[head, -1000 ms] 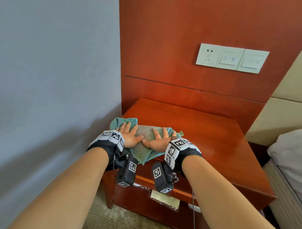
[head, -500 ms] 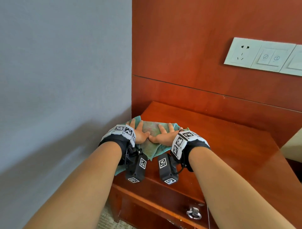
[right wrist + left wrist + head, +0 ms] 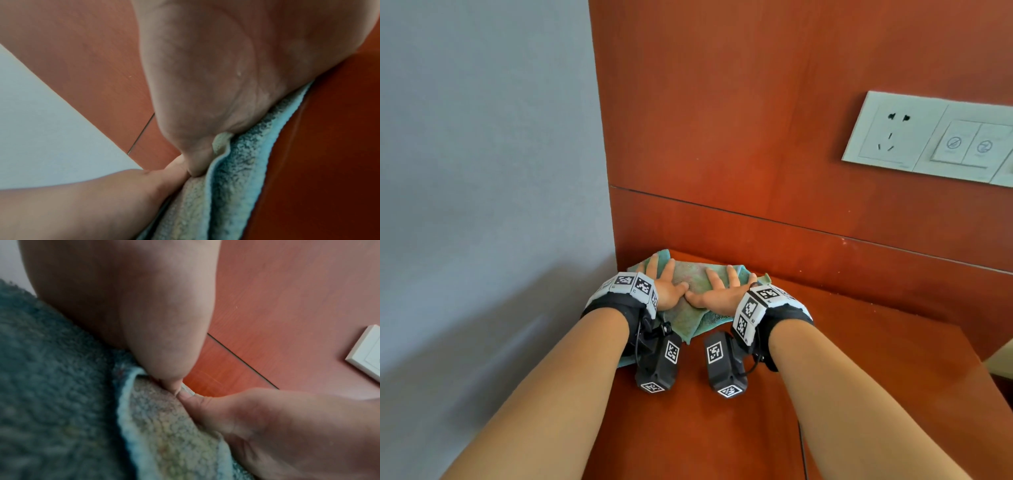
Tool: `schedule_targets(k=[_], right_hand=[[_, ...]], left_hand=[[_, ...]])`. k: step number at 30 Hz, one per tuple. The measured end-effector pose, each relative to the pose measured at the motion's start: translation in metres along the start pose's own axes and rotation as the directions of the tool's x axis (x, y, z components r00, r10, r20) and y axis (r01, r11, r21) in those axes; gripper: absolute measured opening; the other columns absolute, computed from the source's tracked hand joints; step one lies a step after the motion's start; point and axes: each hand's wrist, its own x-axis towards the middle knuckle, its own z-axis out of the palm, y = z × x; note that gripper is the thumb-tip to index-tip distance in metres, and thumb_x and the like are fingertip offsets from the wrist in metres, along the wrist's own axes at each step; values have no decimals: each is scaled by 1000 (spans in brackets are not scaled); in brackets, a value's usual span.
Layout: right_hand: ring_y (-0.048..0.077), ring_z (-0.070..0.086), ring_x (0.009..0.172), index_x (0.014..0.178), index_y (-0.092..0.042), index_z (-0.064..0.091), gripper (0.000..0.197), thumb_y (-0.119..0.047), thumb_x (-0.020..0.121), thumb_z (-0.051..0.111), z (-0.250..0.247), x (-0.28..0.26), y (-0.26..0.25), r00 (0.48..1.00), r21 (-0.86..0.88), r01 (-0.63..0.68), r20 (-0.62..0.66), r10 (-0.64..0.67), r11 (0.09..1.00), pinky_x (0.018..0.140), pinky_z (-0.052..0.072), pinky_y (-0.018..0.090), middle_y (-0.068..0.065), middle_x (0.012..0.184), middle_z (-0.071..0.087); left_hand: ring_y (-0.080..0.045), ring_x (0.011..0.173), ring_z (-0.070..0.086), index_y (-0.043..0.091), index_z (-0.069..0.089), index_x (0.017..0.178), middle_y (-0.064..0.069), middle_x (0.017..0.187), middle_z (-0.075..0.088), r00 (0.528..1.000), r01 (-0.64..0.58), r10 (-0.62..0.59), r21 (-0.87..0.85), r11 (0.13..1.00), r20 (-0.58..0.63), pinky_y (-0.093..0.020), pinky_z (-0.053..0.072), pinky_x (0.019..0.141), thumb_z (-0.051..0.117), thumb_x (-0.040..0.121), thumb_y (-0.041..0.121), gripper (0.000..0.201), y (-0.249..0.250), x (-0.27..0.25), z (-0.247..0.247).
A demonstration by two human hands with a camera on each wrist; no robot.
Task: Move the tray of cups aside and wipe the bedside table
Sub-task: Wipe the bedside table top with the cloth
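A green cloth [image 3: 693,277] lies flat at the back left corner of the red-brown bedside table [image 3: 842,359]. My left hand [image 3: 666,286] and my right hand [image 3: 720,291] press down on it side by side, fingers straight and spread, thumbs touching. In the left wrist view the cloth [image 3: 164,426] shows under my left palm [image 3: 127,305], with the right thumb meeting it. In the right wrist view the cloth [image 3: 236,178] lies under my right palm [image 3: 205,73]. No tray or cups are in view.
A grey wall [image 3: 482,171] runs along the table's left side. A wooden wall panel [image 3: 722,120] stands right behind the cloth. White sockets and switches [image 3: 935,137] sit on the panel at the upper right.
Both hands have pushed the cloth away from the table's front edge to the back left corner, against the panel. The view has moved in closer and to the left.
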Motion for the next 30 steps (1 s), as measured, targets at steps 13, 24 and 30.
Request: schedule_targets(k=[13, 24, 30], right_hand=[[24, -14, 149, 148, -53, 5, 78, -83, 78, 21, -18, 24, 33, 986, -170, 60, -143, -85, 984, 116, -3, 58, -18, 161, -6], [18, -12, 150, 148, -52, 8, 78, -82, 79, 28, -48, 5, 127, 991, -93, 42, -126, -54, 995, 120, -6, 49, -18, 161, -4], [21, -12, 150, 147, -54, 9, 83, -86, 74, 32, -76, -15, 224, 994, -28, -57, -99, 54, 998, 121, -6, 46, -16, 162, -2]], left_hand=[[-30, 149, -20, 32, -3, 155, -1, 163, -15, 996, 49, -49, 0, 999, -70, -52, -9, 120, 22, 99, 54, 65, 43, 33, 2], [-30, 149, -20, 33, -1, 155, -3, 163, -13, 998, 25, -22, 50, 998, -55, -58, -3, 118, 20, 98, 56, 64, 127, 9, 27], [-31, 148, -21, 31, -1, 155, -6, 163, -13, 997, -74, 77, 84, 994, -27, -60, -4, 118, 20, 98, 57, 66, 213, -27, 55]])
